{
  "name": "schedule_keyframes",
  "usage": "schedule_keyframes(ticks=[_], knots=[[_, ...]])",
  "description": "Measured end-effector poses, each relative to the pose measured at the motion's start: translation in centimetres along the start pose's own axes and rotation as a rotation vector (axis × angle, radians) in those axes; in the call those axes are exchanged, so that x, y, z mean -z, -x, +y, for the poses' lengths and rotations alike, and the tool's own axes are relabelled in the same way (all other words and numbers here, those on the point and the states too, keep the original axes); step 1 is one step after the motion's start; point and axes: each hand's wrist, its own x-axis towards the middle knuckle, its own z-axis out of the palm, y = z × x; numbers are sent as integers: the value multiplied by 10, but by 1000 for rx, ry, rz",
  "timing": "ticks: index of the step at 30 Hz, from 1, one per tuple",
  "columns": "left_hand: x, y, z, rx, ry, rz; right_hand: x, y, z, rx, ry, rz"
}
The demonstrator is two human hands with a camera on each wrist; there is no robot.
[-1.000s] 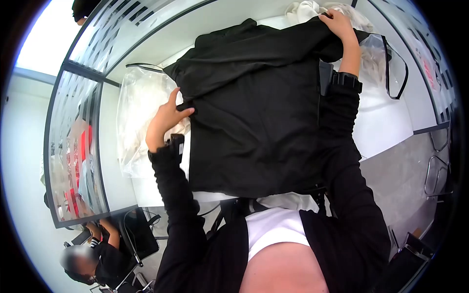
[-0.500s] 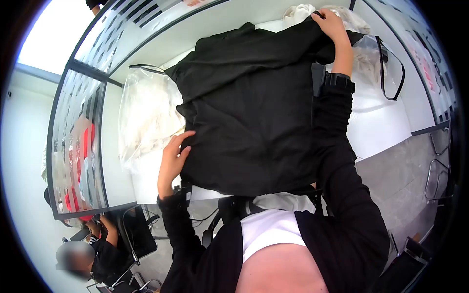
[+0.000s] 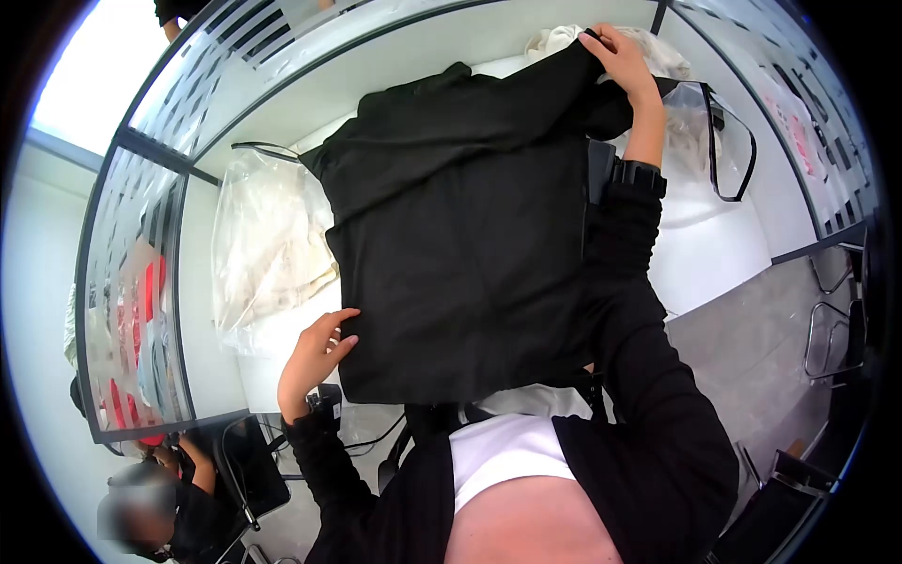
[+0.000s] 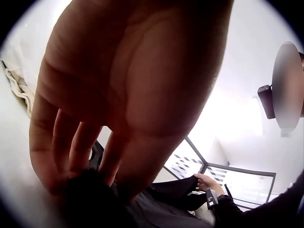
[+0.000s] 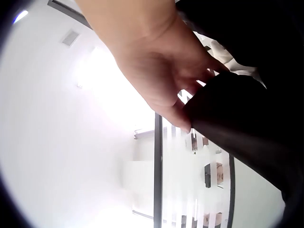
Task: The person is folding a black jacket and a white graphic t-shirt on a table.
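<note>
One black garment — right hand pinching far corner, left hand loosely spread alongside.

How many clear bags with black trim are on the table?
2: a left bag and a right bag, either side of the black garment. Others may be hidden underneath.

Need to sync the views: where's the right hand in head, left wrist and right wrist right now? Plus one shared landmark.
Head: right hand at upper right, pinching the edge of the black garment.
Left wrist: small, lower right, beyond the large left hand.
Right wrist: large, upper middle.
Shared landmark: the black garment, in all three.
</note>
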Motion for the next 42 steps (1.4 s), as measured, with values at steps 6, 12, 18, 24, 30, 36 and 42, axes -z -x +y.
schedule_keyframes(ticks=[6,12,18,24,30,36,42], knots=[[14,-19,15,-148,-112,8,-14,-5,-1,147,-145,33],[19,-38,42,-271,-159,-16,-22,1,-8,159,53,68],[13,-50,53,-305,-119,-68,-16,8,-18,157,132,-137],[17,-54,66,-350,-153,-130,-20,14,-57,160,-288,-490],[22,-59,87,-406,-159,-188,-11,20,-90,302,-214,-315],[24,-70,101,-537,-206,-313,59,49,-119,377,-167,-111],[21,-81,107,-559,-199,-378,159,18,-22,18,-142,58]])
